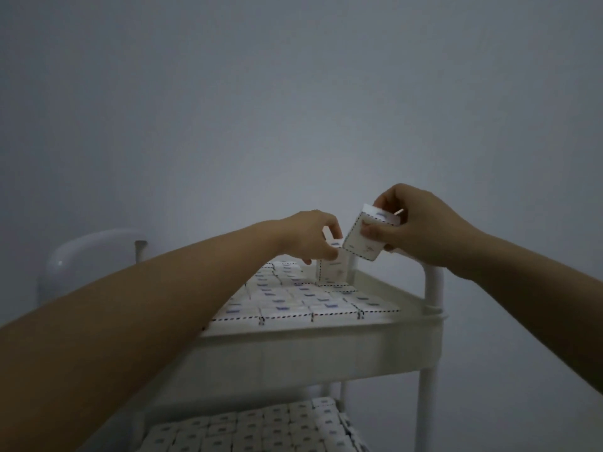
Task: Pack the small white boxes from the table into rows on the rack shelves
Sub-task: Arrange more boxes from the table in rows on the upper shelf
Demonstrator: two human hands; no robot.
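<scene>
A white rack's top shelf (293, 332) is filled with rows of small white boxes (293, 301) with dashed edges and blue marks. My left hand (313, 236) reaches over the far right part of the shelf and pinches the top of a small white box (332, 272) that stands on the packed rows near the back right corner. My right hand (414, 223) holds another small white box (367, 238) tilted in the air, just above and right of the first, over the shelf's corner post.
The lower shelf (261, 429) is packed with more rows of white boxes. White rack posts (432, 295) stand at the right. A rounded white object (91, 256) sits behind the rack on the left, against a plain grey wall.
</scene>
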